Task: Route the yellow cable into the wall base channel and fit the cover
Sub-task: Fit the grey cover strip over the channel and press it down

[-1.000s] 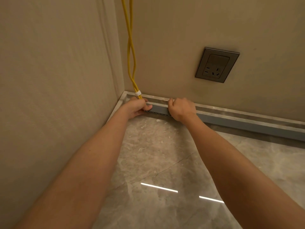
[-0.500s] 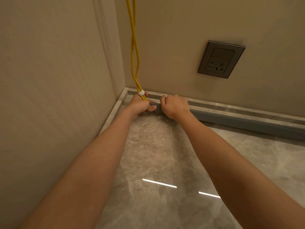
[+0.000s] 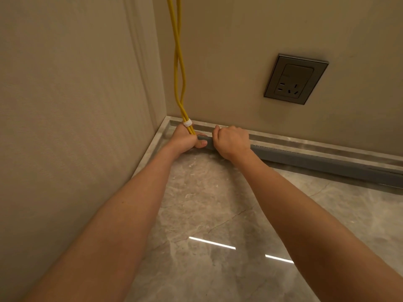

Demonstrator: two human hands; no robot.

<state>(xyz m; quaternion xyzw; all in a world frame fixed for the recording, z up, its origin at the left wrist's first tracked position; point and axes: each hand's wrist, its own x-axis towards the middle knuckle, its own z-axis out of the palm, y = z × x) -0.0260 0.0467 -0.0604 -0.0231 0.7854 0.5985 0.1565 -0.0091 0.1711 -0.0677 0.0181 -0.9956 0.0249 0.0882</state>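
In the corner, the yellow cable [image 3: 185, 115] hangs down along the wall in 2 strands, bound by a white tie [image 3: 187, 123] just above the left hand [image 3: 185, 140]. The fingers of this hand are curled tightly around the strands, where they reach the end of the grey channel [image 3: 327, 160] at the wall base. The right hand [image 3: 232, 140] is just beside it, fingers bent over the channel's top edge and gripping it; the channel runs to the right along the marble skirting [image 3: 305, 143], below a wall socket [image 3: 295, 79].

Wall socket [image 3: 296, 79] above marble floor [image 3: 209, 214]
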